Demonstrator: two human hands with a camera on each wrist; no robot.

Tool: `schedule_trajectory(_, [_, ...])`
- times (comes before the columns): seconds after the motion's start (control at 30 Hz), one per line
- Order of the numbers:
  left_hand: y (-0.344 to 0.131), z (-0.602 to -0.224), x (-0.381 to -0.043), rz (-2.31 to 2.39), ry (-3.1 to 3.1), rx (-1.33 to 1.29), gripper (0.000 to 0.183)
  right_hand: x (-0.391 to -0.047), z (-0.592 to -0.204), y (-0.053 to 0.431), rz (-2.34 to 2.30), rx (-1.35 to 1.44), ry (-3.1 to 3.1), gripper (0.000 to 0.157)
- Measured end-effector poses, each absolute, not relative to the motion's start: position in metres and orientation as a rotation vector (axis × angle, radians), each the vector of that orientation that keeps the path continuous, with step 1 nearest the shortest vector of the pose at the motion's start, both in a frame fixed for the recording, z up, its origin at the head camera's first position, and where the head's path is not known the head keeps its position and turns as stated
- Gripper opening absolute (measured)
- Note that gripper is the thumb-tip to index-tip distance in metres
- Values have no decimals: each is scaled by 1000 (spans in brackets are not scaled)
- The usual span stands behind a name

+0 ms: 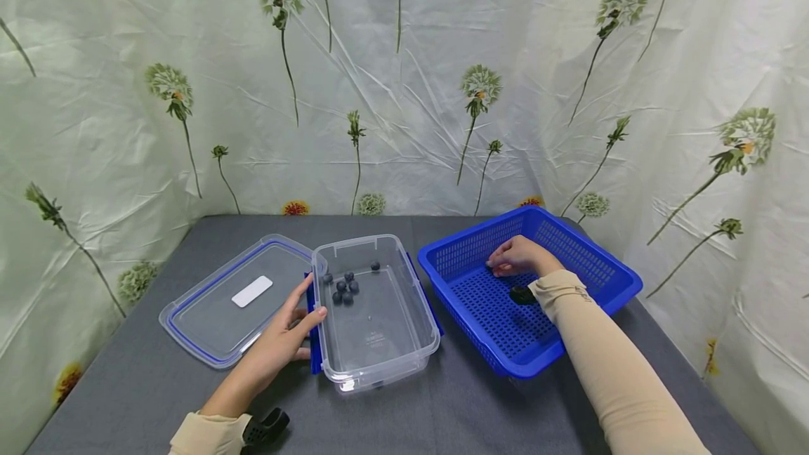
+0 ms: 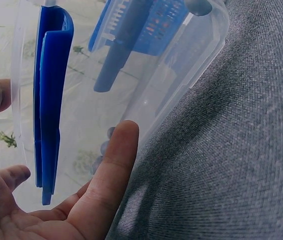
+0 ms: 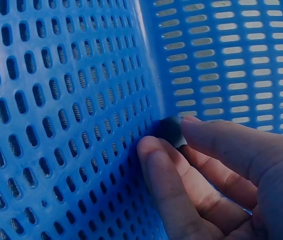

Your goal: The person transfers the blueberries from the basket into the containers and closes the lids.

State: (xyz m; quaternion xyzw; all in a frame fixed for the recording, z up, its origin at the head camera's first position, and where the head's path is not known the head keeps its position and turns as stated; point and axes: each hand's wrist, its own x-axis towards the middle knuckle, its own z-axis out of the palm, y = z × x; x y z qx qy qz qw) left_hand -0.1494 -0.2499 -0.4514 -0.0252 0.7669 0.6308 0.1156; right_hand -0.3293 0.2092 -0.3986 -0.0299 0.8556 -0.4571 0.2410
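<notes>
Inside the blue plastic basket (image 1: 505, 328), my right hand (image 1: 521, 256) pinches a blueberry (image 3: 170, 132) between thumb and fingertips. The berry is low, close to where the basket's floor meets its wall. My left hand (image 1: 284, 332) grips the near-left side of a clear food container (image 1: 379, 328), thumb at the rim and the other fingers along the outer wall. A blue locking flap (image 2: 54, 100) hangs between those fingers. Several blueberries (image 1: 347, 286) lie on the container's floor, mostly toward the left, with a single blueberry (image 1: 376, 266) farther back.
The container's clear lid (image 1: 208, 325), with a blue seal and a white label (image 1: 252, 291), lies flat to the left, its right edge by the container. A grey cloth (image 1: 430, 413) covers the table. Behind hangs a white curtain (image 1: 404, 125) with dandelion prints.
</notes>
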Motion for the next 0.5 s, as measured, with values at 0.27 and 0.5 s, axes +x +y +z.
schedule_trajectory(0.27, [-251, -451, -149, 1876, 2226, -39, 77, -328, -398, 206, -1188, -82, 2397, 23])
schedule_trajectory(0.5, [-252, -452, -149, 1883, 2225, -35, 77, -328, -399, 204, -1166, -80, 2412, 21])
